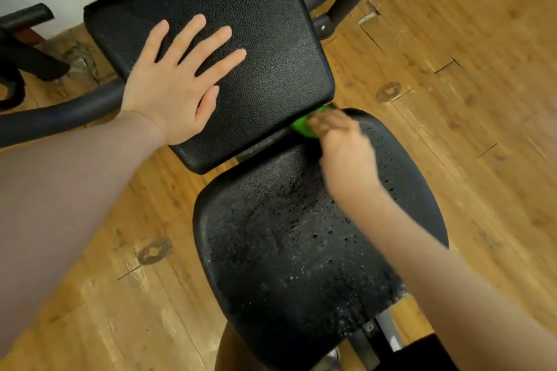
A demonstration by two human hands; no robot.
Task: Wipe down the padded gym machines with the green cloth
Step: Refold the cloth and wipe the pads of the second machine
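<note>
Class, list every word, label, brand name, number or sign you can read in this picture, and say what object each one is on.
None: no readable text shows on the back pad, the seat pad, the green cloth or the wooden floor.

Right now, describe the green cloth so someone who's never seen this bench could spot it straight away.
Start at the black padded bench: the back pad, with the left hand flat on it, and the worn seat pad nearer the camera. The green cloth sits at the gap between them, under the right hand. It's the only bright green thing among black padding and wood floor.
</note>
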